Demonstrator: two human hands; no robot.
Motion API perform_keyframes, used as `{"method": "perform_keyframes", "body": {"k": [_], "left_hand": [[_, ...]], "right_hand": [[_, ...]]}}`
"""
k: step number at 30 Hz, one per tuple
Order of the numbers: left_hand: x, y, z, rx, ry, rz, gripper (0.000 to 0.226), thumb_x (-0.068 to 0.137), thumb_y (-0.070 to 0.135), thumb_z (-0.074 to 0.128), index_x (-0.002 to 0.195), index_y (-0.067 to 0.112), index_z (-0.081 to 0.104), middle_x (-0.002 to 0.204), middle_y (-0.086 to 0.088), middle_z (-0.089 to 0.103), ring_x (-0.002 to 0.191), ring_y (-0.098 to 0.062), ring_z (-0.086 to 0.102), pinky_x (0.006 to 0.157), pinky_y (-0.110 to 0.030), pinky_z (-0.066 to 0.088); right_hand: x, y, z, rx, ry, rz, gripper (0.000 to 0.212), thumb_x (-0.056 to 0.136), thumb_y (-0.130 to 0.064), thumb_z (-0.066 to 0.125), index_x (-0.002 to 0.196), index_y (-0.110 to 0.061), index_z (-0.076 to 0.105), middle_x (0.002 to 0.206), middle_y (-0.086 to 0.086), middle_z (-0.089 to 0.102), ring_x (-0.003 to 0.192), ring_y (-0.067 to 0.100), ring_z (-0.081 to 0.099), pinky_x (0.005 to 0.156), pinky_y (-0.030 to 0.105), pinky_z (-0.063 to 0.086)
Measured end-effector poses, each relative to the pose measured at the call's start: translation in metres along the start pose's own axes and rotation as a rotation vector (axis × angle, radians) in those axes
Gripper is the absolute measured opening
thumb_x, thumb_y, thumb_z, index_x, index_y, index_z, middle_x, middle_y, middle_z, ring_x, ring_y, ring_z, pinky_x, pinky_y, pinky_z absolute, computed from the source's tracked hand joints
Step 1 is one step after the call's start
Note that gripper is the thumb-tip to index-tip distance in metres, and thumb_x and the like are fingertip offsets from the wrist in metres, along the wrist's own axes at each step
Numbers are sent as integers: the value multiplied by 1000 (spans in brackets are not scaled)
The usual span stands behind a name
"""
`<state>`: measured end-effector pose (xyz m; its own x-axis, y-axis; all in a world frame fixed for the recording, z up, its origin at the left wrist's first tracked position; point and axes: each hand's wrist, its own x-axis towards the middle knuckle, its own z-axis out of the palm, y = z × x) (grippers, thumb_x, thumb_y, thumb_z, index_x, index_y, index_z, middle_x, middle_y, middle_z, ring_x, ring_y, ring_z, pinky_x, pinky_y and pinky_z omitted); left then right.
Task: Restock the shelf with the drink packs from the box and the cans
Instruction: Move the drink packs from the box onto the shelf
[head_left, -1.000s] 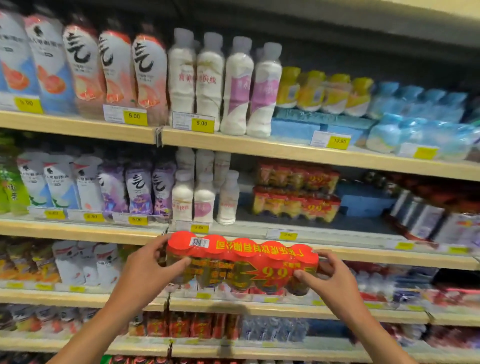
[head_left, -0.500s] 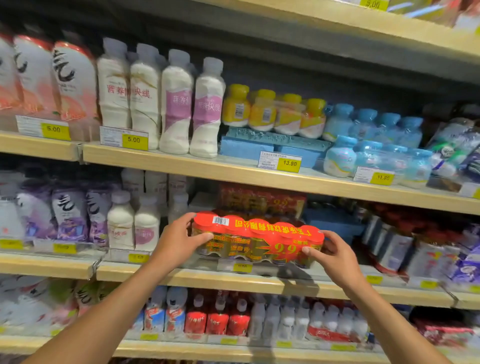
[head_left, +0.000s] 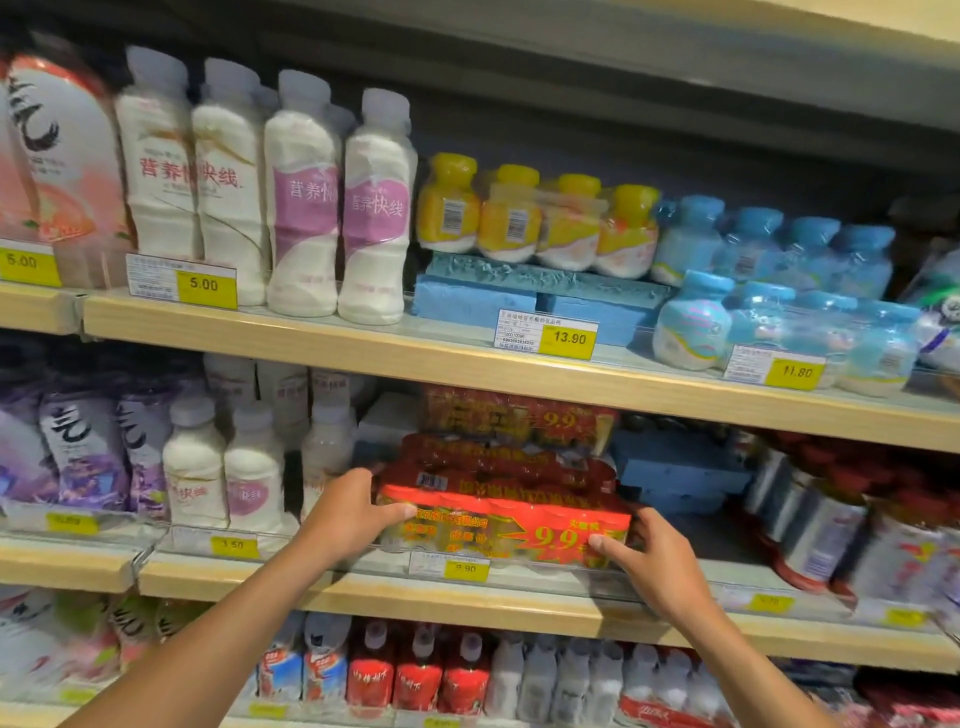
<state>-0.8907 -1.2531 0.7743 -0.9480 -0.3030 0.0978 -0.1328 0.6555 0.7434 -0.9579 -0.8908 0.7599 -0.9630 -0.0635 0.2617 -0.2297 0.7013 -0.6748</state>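
Head view: wooden-edged store shelving is filling the frame, tier above tier, under dim light. The middle shelf is carrying a clear plastic lip along its front edge.

The red drink pack is sitting at that front edge, just behind the lip. The left hand is gripping its left end, thumb across the front; the right hand is clasping its right end, fingers curled around the corner. More red packs are lying stacked behind it, up toward the shelf above; blur is making the count uncertain.

White bottles are standing just left of the pack, blue foam blocks to its right rear, and jars further right. On the upper shelf, tall white bottles, yellow-capped bottles and blue-capped bottles are standing in a row.

The pack's front is reading "9.9". Yellow price tags are reading "5.00", "13.90", "11.80", and "9.90" directly below the pack.
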Motion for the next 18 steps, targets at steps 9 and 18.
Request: {"method": "perform_keyframes", "body": {"k": [9,18], "left_hand": [[10,4,4,61,0,-68,37,82,44,75,65,15,58,59,8,58,49,-10,56,48,-25,37],[16,5,9,86,17,-67,41,82,50,72,107,19,61,80,-5,71,72,-22,68,71,-42,57]], "right_hand": [[6,-2,2,-253,29,-17,48,75,-70,66,99,-29,57,86,-14,67,77,5,62,66,34,55],[24,2,9,-350,34,86,61,72,-78,63,79,-18,54,67,-1,61,61,15,59,53,37,49]]}}
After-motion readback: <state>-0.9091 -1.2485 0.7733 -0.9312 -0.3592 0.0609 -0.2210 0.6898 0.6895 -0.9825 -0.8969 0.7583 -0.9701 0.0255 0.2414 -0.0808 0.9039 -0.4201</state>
